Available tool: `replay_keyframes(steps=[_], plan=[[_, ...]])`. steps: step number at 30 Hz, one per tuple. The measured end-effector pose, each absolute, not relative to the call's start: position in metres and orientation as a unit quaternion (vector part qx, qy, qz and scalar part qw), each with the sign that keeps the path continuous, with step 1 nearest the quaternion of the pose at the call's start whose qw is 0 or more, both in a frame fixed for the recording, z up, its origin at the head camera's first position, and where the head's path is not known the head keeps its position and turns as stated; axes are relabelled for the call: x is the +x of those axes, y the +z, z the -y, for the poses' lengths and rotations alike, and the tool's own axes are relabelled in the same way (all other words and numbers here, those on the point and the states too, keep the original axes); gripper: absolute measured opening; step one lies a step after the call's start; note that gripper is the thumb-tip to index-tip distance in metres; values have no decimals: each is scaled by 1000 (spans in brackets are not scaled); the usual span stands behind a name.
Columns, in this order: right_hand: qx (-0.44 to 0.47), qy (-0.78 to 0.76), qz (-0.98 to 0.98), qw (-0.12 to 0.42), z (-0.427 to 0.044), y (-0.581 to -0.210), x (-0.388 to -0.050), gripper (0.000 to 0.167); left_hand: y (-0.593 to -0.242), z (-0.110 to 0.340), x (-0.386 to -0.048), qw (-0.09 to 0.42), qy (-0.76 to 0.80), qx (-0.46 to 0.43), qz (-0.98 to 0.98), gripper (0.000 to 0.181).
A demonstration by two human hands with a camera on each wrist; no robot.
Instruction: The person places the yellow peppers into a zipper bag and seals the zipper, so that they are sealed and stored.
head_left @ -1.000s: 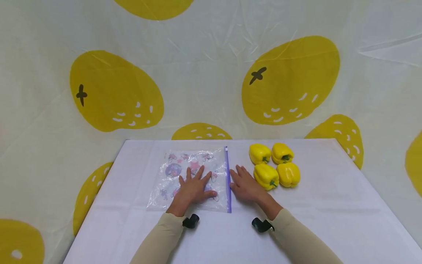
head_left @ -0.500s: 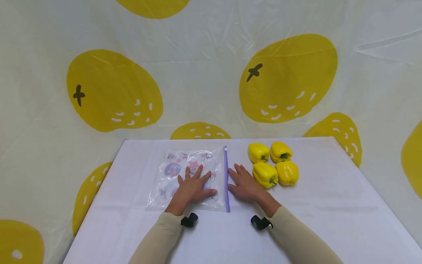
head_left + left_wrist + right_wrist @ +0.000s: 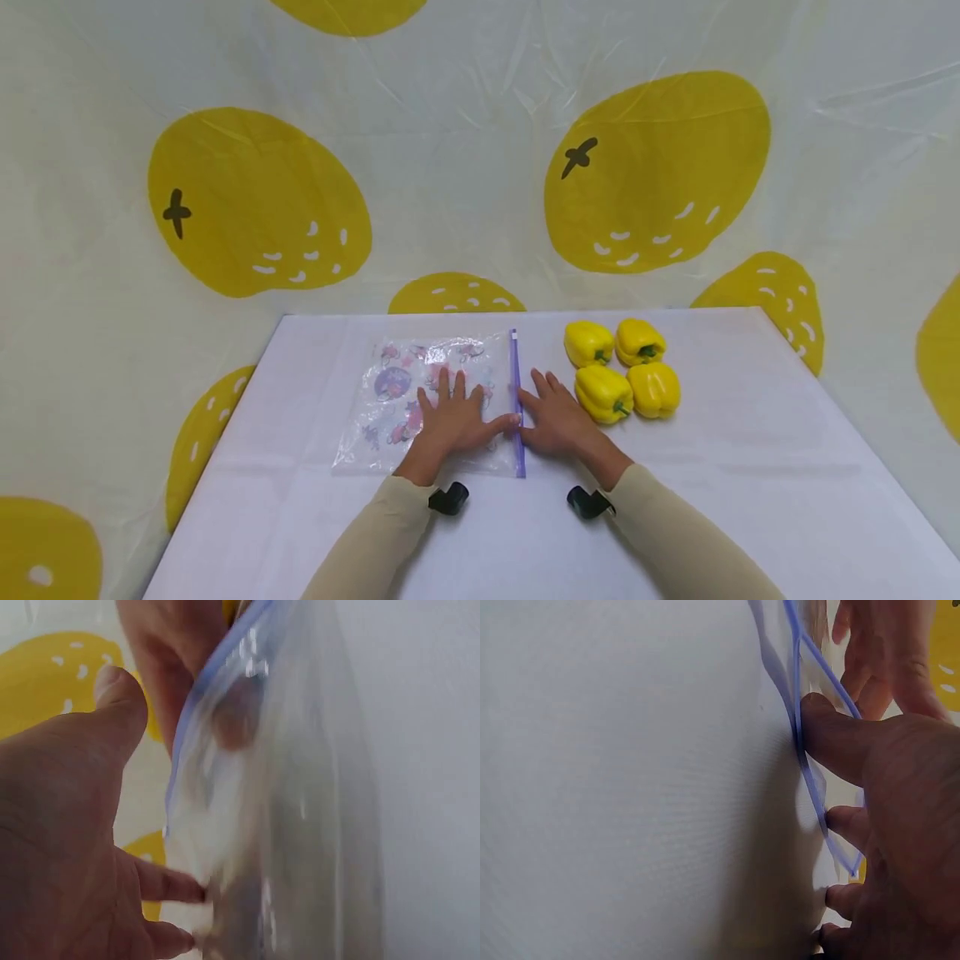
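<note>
A clear printed zip bag lies flat on the table, its purple edge facing right. Spread fingers of my left hand rest on the bag, and the thumb reaches the purple edge. My right hand lies palm down with fingertips at that edge. In the right wrist view the purple strips stand apart, and the right hand has its thumb and a fingertip against the lower strip. The left wrist view shows the left hand beside the raised-looking film.
Several yellow bell peppers sit grouped just right of my right hand, near the table's back half. A white cloth covers the table. Behind it hangs a pale curtain with yellow fruit prints.
My left hand has slid right across the bag, and its thumb now reaches the purple edge. The right hand stays about where it was beside that edge.
</note>
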State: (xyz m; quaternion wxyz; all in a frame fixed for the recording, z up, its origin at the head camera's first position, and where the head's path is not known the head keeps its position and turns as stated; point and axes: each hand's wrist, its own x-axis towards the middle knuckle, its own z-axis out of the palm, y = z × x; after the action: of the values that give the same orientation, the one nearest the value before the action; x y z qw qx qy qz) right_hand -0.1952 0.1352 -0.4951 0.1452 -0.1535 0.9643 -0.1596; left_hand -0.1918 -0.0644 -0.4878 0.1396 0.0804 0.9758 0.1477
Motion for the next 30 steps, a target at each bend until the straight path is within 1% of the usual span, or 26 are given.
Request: replay_keyframes(steps=[3, 5, 7, 11, 16, 20, 24, 30], plan=[[-158, -159, -964, 139, -136, -497, -195, 64, -489, 52, -193, 138, 152, 95, -974, 109], [-164, -153, -965, 138, -135, -499, -196, 63, -494, 47, -195, 140, 157, 106, -972, 108], [-168, -151, -964, 137, -135, -501, -195, 63, -496, 45, -196, 141, 162, 116, -970, 98], [-161, -154, -965, 135, -136, -501, -195, 69, -495, 43, -198, 145, 165, 127, -967, 73], [-150, -165, -966, 135, -138, -500, -194, 75, -492, 39, -202, 134, 166, 127, -969, 62], [-150, -169, -964, 138, -137, -499, -194, 76, -494, 41, -206, 117, 164, 118, -972, 62], [-149, -169, -964, 144, -136, -497, -194, 76, -492, 53, -210, 96, 185, 119, -971, 67], [-143, -167, -965, 145, -135, -495, -195, 75, -489, 77, -213, 31, 269, 123, -955, 78]])
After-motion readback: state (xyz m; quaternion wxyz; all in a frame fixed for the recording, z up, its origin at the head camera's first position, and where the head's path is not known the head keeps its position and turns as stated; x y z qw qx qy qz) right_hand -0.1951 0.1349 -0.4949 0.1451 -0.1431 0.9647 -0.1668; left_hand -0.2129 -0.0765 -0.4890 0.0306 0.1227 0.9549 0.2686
